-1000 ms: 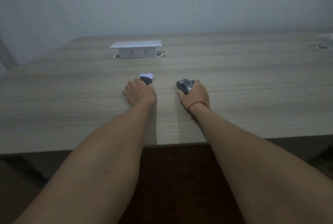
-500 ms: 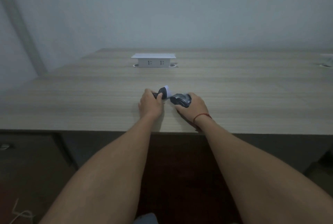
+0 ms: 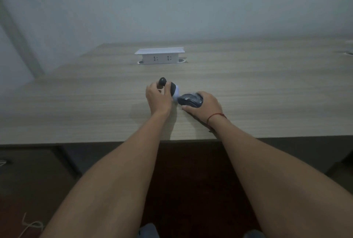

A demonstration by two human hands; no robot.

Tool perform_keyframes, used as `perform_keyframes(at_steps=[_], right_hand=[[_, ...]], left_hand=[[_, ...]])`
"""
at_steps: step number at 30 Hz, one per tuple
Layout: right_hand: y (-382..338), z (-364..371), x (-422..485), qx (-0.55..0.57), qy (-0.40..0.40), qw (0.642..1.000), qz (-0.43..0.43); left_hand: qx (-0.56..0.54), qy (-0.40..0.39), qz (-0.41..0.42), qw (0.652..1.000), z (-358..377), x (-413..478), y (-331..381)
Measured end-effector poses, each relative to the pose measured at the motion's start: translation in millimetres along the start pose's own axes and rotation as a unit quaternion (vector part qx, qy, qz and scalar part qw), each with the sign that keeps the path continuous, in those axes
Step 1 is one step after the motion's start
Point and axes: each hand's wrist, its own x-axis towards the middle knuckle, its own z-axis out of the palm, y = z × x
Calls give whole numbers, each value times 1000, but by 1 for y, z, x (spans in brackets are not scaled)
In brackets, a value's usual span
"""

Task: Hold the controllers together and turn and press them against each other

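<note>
Left hand (image 3: 158,98) curled around a small black handheld device with a rounded black end and a pale white-blue head (image 3: 169,89); fingers wrapped on its dark body, thumb side toward the right; black rounded end sticking out far-left above the knuckles, pale head pointing near-right. Right hand (image 3: 202,106) gripping a dark blue, rounded plastic computer mouse (image 3: 189,100); fingers bent around its right side and underside, glossy upper shell showing toward the left; cannot tell whether the mouse touches the table surface. Pale head of the handheld device just beside the left end of the mouse, seemingly touching it, though blurred at that spot. Both things held over the middle of the light wood-grain laminate desk (image 3: 76,103), a little far from its near edge. Thin red string bracelet (image 3: 214,117) around the right wrist.

Farther on the desk, at the middle, a white rectangular pop-up socket box with a flat lid (image 3: 160,55), standing raised, two outlets facing near; well apart from the hands. At the far right edge, a small pale object (image 3: 349,52), too cut off to identify. Plain grey-white wall (image 3: 172,4) behind the desk. Below the near edge, dark brown cabinet front (image 3: 28,170) at the left; thin white cord (image 3: 28,225) on the floor at the near left.
</note>
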Motion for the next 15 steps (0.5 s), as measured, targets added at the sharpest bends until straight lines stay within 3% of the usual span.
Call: perform_keyframes(at_steps=[8, 15], right_hand=[[10, 4, 6, 20, 1, 1000, -9], [14, 5, 8, 33, -5, 999, -21]], left_hand=[[25, -53, 127, 990, 0, 0, 13], [145, -68, 111, 981, 0, -3, 4]])
